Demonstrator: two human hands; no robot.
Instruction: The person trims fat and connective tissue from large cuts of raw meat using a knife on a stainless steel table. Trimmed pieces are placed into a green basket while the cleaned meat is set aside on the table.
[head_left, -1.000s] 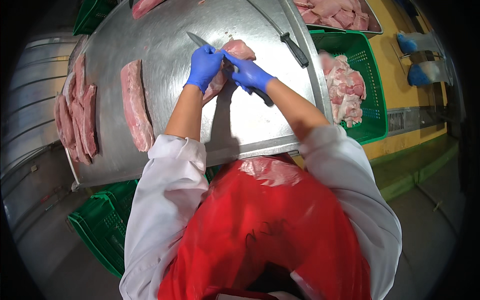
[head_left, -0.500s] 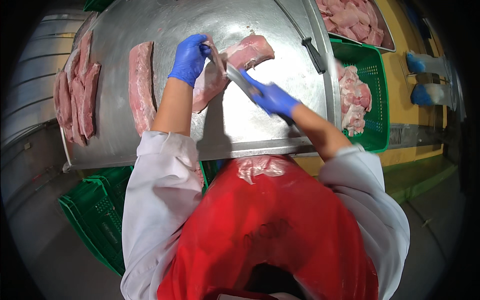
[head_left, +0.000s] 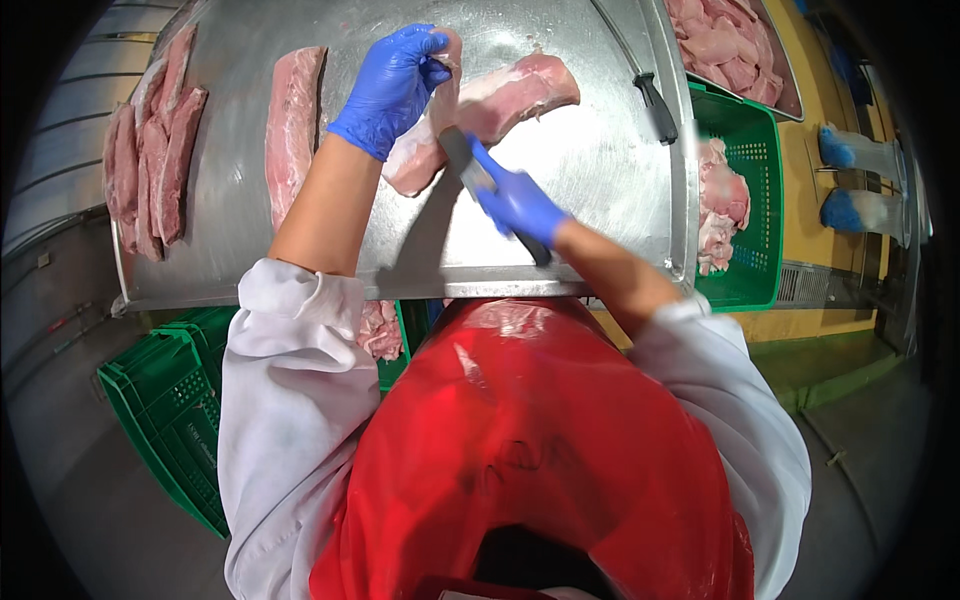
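My left hand (head_left: 390, 90), in a blue glove, is closed on a pale pink strip of meat (head_left: 445, 95), pulling it up from a meat piece (head_left: 520, 90) that lies diagonally on the steel table (head_left: 605, 210). My right hand (head_left: 518, 200), also gloved and slightly blurred, grips a black-handled knife (head_left: 460, 158), its blade at the lower part of the strip. Left of my hands lie one long pink loin (head_left: 293, 130) and several long pieces piled together (head_left: 150, 170).
A honing steel (head_left: 652, 105) lies along the table's right side. Right of it are a metal tray (head_left: 788, 85) of meat slices and a green crate (head_left: 758, 230) holding trimmings. More green crates (head_left: 155, 420) stand below the table's front edge. Blue-and-clear items (head_left: 850, 210) are at far right.
My left hand has moved upward, lifting the strip away from the piece. My right hand and knife have shifted slightly down. The view has shifted, so the table appears higher.
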